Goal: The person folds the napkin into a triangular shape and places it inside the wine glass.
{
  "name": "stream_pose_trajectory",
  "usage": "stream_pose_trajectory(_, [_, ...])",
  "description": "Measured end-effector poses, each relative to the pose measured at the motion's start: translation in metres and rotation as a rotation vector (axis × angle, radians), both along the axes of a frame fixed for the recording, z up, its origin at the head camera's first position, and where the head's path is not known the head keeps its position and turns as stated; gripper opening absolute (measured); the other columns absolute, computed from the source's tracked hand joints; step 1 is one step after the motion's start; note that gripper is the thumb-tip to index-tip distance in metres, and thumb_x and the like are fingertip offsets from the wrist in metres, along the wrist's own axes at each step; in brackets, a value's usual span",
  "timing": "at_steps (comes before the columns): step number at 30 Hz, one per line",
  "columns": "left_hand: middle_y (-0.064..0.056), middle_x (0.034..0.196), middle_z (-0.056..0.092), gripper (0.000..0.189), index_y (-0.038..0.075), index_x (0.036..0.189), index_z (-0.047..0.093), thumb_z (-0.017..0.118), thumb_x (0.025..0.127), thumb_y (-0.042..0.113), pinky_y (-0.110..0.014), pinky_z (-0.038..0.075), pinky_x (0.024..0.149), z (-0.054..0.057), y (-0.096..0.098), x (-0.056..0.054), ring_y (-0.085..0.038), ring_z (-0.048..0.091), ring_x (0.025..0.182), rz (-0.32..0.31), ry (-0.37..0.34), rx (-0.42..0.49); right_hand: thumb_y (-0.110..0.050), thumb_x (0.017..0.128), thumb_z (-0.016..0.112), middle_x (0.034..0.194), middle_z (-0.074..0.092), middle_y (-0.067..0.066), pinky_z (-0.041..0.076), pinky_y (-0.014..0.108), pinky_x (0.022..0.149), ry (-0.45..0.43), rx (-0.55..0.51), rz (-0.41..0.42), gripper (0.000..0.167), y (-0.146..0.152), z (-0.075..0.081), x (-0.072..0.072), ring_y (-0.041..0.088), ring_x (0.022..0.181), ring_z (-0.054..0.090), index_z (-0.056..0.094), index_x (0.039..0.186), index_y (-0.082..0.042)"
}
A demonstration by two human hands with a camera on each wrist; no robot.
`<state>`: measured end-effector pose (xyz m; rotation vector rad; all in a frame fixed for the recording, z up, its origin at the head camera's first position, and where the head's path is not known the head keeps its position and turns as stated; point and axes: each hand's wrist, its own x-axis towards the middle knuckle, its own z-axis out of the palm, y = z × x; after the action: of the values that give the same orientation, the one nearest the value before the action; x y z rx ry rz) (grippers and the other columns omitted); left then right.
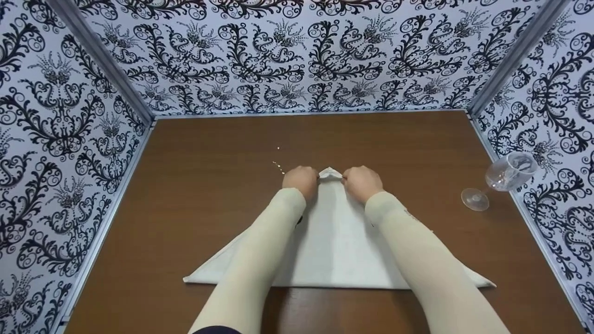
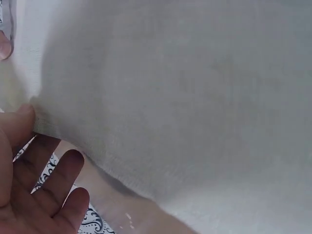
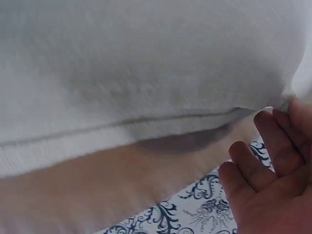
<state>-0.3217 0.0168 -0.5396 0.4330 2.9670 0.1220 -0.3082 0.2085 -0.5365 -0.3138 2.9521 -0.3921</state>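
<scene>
Head view: two cream sleeves [image 1: 260, 250] cover much of the slanting sides of one white cloth [image 1: 332, 264], a triangle on the brown table [image 1: 209, 185] toward six o'clock, its small tip at twelve. Fingertips are hidden there, but wrist views show the left hand [image 1: 300, 182] and right hand [image 1: 363, 184], partly cut off, each pinching its edge; one clear stemmed glass [image 1: 508, 174] is near three o'clock.

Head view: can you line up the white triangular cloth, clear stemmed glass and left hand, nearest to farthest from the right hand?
1. White triangular cloth: pinched by the right hand.
2. Left hand: on its left.
3. Clear stemmed glass: off to the right.
</scene>
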Motion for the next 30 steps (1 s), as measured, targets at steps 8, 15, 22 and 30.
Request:
stream_pose_trajectory(8, [0.001, 0.113, 0.080, 0.019, 0.025, 0.114, 0.082, 0.067, 0.105, 0.031, -0.046, 0.063, 0.089, 0.002, 0.002, -0.006, -0.023, 0.076, 0.105, 0.024, 0.027, 0.039, -0.026, 0.106, 0.063, 0.117, 0.080, 0.009, 0.058, 0.056, 0.096, 0.022, -0.057, -0.045, 0.025, 0.004, -0.006, -0.005, 0.035, 0.111, 0.074, 0.081, 0.116, -0.012])
stream_pose_trajectory(15, [0.003, 0.114, 0.080, 0.018, 0.024, 0.120, 0.077, 0.066, 0.105, 0.023, -0.043, 0.063, 0.087, 0.008, 0.004, -0.011, -0.020, 0.077, 0.102, 0.098, 0.022, 0.112, -0.026, 0.106, 0.063, 0.119, 0.079, 0.012, 0.059, 0.056, 0.093, 0.015, -0.096, -0.075, 0.026, 0.004, -0.006, -0.011, 0.037, 0.111, 0.074, 0.080, 0.117, -0.009])
stream_pose_trajectory(22, [0.002, 0.113, 0.080, 0.019, 0.022, 0.121, 0.074, 0.062, 0.107, 0.020, -0.042, 0.063, 0.086, 0.005, 0.006, -0.012, -0.021, 0.078, 0.100, 0.130, 0.009, 0.156, -0.023, 0.105, 0.063, 0.118, 0.077, 0.014, 0.057, 0.056, 0.097, 0.022, -0.064, -0.075, 0.025, 0.005, -0.007, -0.013, 0.038, 0.113, 0.072, 0.080, 0.115, -0.007])
stream_pose_trajectory(30, [0.002, 0.113, 0.080, 0.019, 0.022, 0.118, 0.074, 0.059, 0.108, 0.019, -0.045, 0.062, 0.090, -0.008, 0.004, -0.011, -0.021, 0.077, 0.102, 0.116, 0.010, 0.133, -0.024, 0.106, 0.064, 0.121, 0.072, 0.016, 0.051, 0.055, 0.107, 0.014, -0.028, -0.036, 0.028, 0.006, -0.014, -0.009, 0.038, 0.122, 0.065, 0.078, 0.117, -0.004])
